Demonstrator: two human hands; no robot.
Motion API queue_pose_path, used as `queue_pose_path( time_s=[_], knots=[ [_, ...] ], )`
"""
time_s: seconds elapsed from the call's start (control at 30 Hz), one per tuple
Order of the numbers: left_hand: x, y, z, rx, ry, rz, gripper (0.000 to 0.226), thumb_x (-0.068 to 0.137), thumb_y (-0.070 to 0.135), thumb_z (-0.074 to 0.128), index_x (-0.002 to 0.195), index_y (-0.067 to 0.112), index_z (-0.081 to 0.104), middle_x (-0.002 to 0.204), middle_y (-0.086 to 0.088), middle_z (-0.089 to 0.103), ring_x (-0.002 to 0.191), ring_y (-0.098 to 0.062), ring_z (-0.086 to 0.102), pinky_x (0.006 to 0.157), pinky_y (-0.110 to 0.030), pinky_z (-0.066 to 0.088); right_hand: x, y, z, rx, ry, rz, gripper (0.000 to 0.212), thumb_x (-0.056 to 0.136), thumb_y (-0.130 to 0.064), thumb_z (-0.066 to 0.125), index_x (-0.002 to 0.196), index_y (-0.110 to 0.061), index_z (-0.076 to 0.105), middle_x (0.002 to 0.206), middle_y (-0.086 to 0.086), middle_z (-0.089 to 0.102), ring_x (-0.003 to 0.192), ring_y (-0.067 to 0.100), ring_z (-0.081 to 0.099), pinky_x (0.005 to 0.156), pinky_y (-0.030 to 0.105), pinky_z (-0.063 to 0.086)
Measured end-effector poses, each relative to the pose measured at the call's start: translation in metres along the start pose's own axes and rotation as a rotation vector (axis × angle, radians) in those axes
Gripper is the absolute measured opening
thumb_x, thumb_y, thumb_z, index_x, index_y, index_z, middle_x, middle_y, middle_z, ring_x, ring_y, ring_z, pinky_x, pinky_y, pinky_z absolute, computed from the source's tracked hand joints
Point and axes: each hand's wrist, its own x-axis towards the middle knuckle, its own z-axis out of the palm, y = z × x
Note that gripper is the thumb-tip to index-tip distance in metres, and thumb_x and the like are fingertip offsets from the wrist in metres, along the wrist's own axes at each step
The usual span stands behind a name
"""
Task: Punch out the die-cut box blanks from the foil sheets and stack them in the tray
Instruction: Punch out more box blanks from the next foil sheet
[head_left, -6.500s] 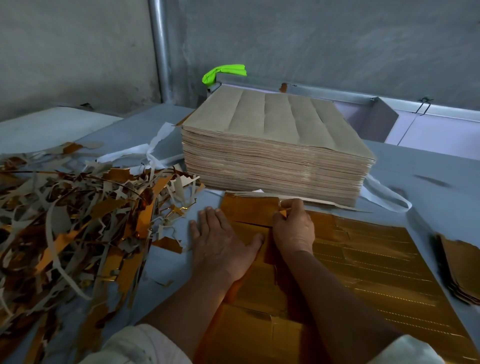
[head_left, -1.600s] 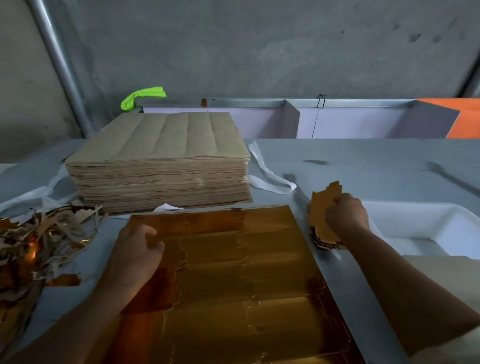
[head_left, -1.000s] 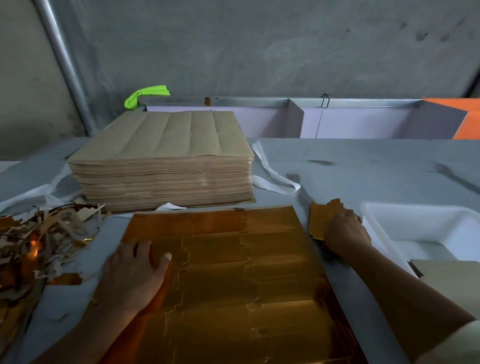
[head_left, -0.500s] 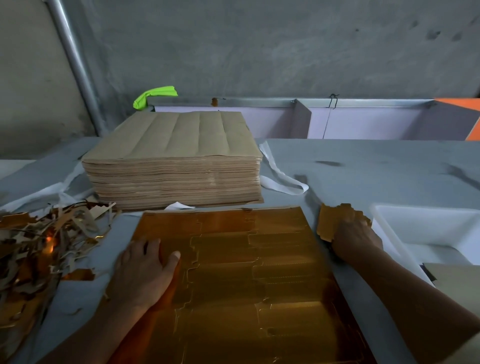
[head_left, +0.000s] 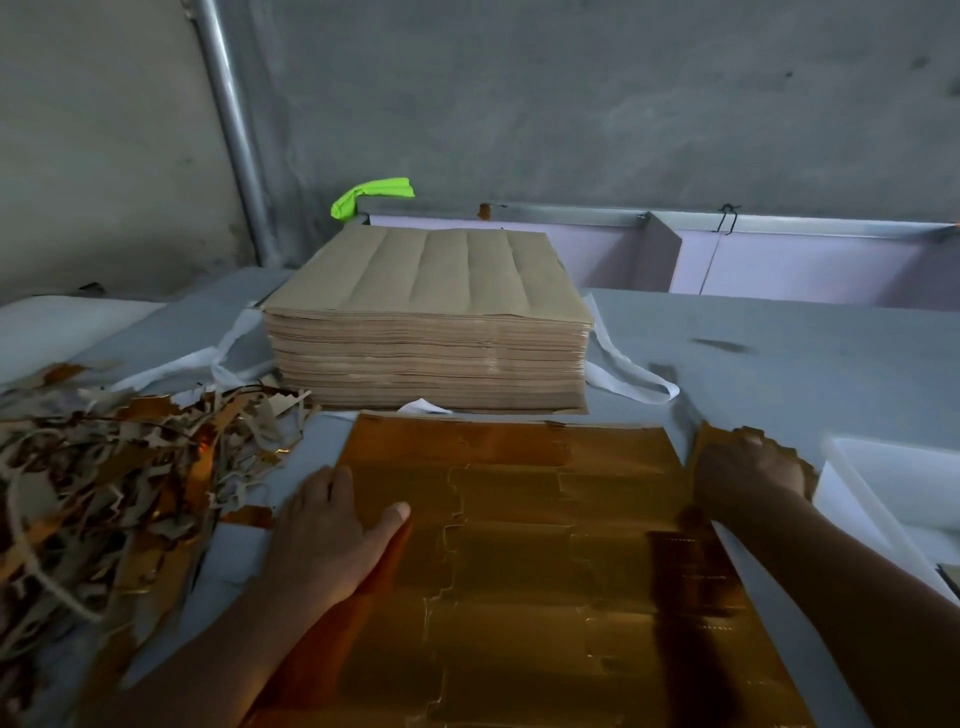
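Foil sheet (head_left: 545, 551) under flat left hand (head_left: 332, 540).

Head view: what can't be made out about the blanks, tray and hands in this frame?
All in the head view:
- Punched blanks: mostly covered by the right hand; count unknown.
- Its grip: fingers hidden beneath the hand's back; unclear.
- White tray: cut off by the right edge; contents unseen.
- Foil sheet: near end cut off by the bottom edge.

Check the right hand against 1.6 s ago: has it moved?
Yes. The right hand, holding the punched blanks, has shifted left, away from the white tray and closer to the right edge of the foil sheet.
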Motion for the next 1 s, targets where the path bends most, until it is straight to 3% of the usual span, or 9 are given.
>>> queue_pose_path(
  time_s=[0.1, 0.2, 0.3, 0.37, 0.5, 0.6, 0.8, 1.0],
  knots=[
    [-0.005, -0.005, 0.003, -0.051, -0.011, -0.016, 0.118, 0.070, 0.093, 0.025, 0.158, 0.018, 0.003, 0.166, -0.007, 0.006, 0.151, -0.030, 0.010, 0.121, -0.047, 0.016, -0.009, -0.035, -0.012, 0.119, 0.009, -0.185, 0.016, 0.097, -0.022, 0.054, 0.109, -0.017, 0.063, 0.099, 0.002, 0.062, 0.092, 0.017, 0.062, 0.075, 0.028, 0.050],
    [-0.008, -0.005, 0.008, -0.055, 0.024, -0.014, 0.130, 0.060, 0.099, 0.020, 0.158, 0.018, -0.003, 0.166, -0.006, 0.003, 0.152, -0.029, 0.008, 0.121, -0.047, 0.014, -0.022, -0.078, -0.020, 0.361, -0.024, -0.405, 0.020, 0.098, -0.024, 0.051, 0.113, -0.015, 0.061, 0.102, -0.001, 0.059, 0.089, 0.013, 0.057, 0.075, 0.028, 0.051],
    [-0.009, -0.003, 0.010, -0.076, 0.043, -0.025, 0.138, 0.051, 0.103, 0.018, 0.157, 0.018, -0.006, 0.166, -0.005, -0.002, 0.152, -0.028, 0.003, 0.121, -0.048, 0.012, -0.042, -0.122, -0.016, 0.551, -0.069, -0.556, 0.032, 0.097, -0.037, 0.053, 0.125, -0.022, 0.056, 0.125, 0.000, 0.052, 0.111, 0.017, 0.055, 0.087, 0.030, 0.051],
    [-0.009, -0.003, 0.010, -0.080, 0.047, -0.016, 0.140, 0.050, 0.104, 0.019, 0.157, 0.019, -0.008, 0.166, -0.005, -0.005, 0.152, -0.028, 0.001, 0.121, -0.047, 0.009, -0.053, -0.147, -0.009, 0.633, -0.103, -0.597, 0.048, 0.093, -0.049, 0.057, 0.137, -0.030, 0.048, 0.140, -0.002, 0.040, 0.129, 0.021, 0.043, 0.097, 0.035, 0.044],
    [-0.009, -0.002, 0.011, -0.040, 0.045, -0.010, 0.138, 0.055, 0.104, 0.028, 0.157, 0.018, -0.008, 0.166, -0.005, -0.002, 0.152, -0.026, 0.001, 0.122, -0.045, 0.005, -0.066, -0.184, 0.004, 0.561, -0.019, -0.697, 0.061, 0.090, -0.060, 0.052, 0.141, -0.027, 0.042, 0.138, -0.001, 0.039, 0.125, 0.020, 0.036, 0.102, 0.038, 0.038],
    [-0.008, -0.002, 0.012, -0.026, 0.039, -0.006, 0.141, 0.053, 0.105, 0.028, 0.157, 0.017, -0.009, 0.166, -0.005, -0.001, 0.152, -0.025, -0.001, 0.121, -0.044, 0.003, -0.071, -0.200, 0.012, 0.521, 0.018, -0.707, 0.063, 0.087, -0.067, 0.048, 0.135, -0.026, 0.044, 0.129, -0.002, 0.043, 0.118, 0.020, 0.037, 0.101, 0.039, 0.038],
    [-0.005, -0.003, 0.014, -0.021, 0.058, -0.003, 0.146, 0.048, 0.106, 0.031, 0.156, 0.016, -0.010, 0.166, -0.005, -0.001, 0.153, -0.024, -0.002, 0.121, -0.042, -0.001, -0.070, -0.217, 0.020, 0.447, 0.021, -0.617, 0.072, 0.085, -0.073, 0.043, 0.139, -0.025, 0.044, 0.139, 0.000, 0.042, 0.128, 0.023, 0.035, 0.109, 0.044, 0.033],
    [-0.003, -0.004, 0.018, -0.035, 0.075, -0.010, 0.149, 0.044, 0.106, 0.029, 0.156, 0.017, -0.011, 0.166, -0.005, -0.001, 0.153, -0.024, -0.003, 0.120, -0.041, -0.002, -0.069, -0.221, 0.017, 0.412, 0.013, -0.609, 0.071, 0.084, -0.073, 0.045, 0.139, -0.028, 0.042, 0.138, 0.001, 0.043, 0.128, 0.025, 0.036, 0.107, 0.044, 0.034]
  ],
)
